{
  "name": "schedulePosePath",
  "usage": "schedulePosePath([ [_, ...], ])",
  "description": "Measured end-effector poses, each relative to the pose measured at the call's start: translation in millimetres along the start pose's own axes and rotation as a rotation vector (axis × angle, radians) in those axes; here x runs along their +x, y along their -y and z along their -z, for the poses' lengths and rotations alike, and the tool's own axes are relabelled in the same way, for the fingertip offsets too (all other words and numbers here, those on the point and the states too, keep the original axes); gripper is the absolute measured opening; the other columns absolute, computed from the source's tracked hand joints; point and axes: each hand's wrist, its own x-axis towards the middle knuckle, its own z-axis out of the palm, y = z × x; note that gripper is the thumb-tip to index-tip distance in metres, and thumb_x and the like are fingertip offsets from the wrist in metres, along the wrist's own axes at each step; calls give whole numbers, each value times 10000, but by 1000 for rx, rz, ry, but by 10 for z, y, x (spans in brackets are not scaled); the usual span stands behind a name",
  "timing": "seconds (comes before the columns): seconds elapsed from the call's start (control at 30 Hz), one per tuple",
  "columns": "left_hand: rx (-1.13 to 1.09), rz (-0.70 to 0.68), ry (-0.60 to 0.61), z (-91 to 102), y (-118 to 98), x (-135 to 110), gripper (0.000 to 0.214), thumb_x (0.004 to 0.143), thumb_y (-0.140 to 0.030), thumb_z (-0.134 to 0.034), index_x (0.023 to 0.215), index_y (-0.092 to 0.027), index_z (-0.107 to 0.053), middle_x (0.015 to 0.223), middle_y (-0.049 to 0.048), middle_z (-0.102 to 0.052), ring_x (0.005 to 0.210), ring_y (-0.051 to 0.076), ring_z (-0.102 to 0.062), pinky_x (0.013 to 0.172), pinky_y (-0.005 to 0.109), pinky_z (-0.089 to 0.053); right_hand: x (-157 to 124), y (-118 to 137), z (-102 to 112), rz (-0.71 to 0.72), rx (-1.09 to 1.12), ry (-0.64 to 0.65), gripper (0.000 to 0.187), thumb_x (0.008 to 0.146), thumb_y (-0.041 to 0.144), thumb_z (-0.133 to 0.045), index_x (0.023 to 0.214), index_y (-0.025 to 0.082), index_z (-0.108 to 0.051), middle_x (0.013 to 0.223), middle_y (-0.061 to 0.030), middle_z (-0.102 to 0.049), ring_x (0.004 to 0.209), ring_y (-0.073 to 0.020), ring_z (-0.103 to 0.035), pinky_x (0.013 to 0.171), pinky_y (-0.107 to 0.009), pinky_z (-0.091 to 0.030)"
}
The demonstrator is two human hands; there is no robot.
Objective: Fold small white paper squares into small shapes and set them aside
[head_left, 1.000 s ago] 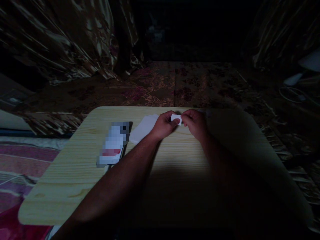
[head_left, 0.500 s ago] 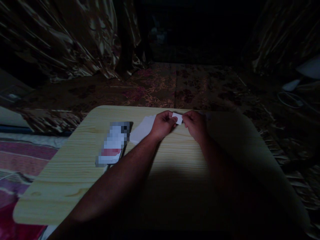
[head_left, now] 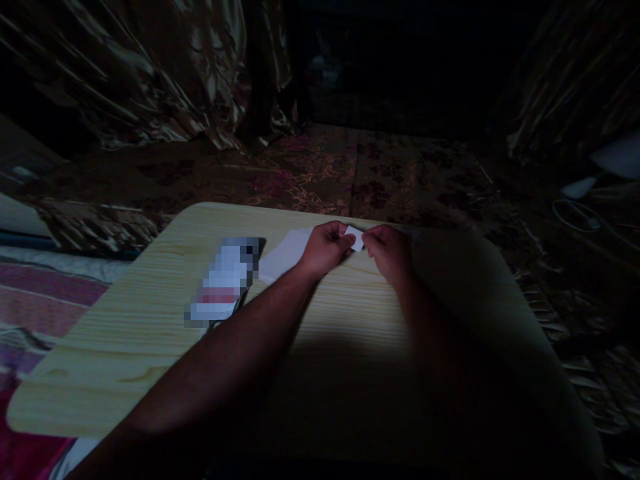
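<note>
Head view: small white paper piece pinched between left hand and right hand, at 12 o'clock on wooden table, near its far edge. White sheet just beside left hand at 9 o'clock. Bare tabletop toward 6 o'clock. Flat object at 8 o'clock, markings unreadable.

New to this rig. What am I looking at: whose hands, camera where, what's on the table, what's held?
No machine here: a person's two bare hands, filmed by one camera on their head, looking forward and down. The left hand and right hand meet over a light wooden table and pinch a small white slip between them. Beside the left hand lies a white sheet; further left, a pixelated flat object. The room is dim.
</note>
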Motion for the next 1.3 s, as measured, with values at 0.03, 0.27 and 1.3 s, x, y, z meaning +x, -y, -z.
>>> schedulePosePath([
  [0.03,6,-3,1,0,-1,-1,292,679,-359,-797,714,-160,-586,570,-16,-594,466,76,-459,461,213,-313,-1,6,0,-1,-9,5,193,787,372,-644,730,189,-668,568,31,-579,547,-122,-495,552,-252,-389],
  [0.27,67,-28,25,-6,-17,-16,269,726,-358,-742,692,-164,-559,559,-29,-560,471,73,-417,465,224,-296,-15,21,2,35,-49,-3,195,792,368,-625,726,191,-669,570,28,-580,552,-126,-505,564,-257,-401],
  [1.3,209,-88,27,-15,-43,-33,239,737,-352,-700,670,-152,-587,624,-19,-554,564,93,-428,538,235,-339,-17,52,36,38,-77,52,192,774,358,-648,672,195,-652,525,29,-570,528,-133,-506,545,-268,-390],
])
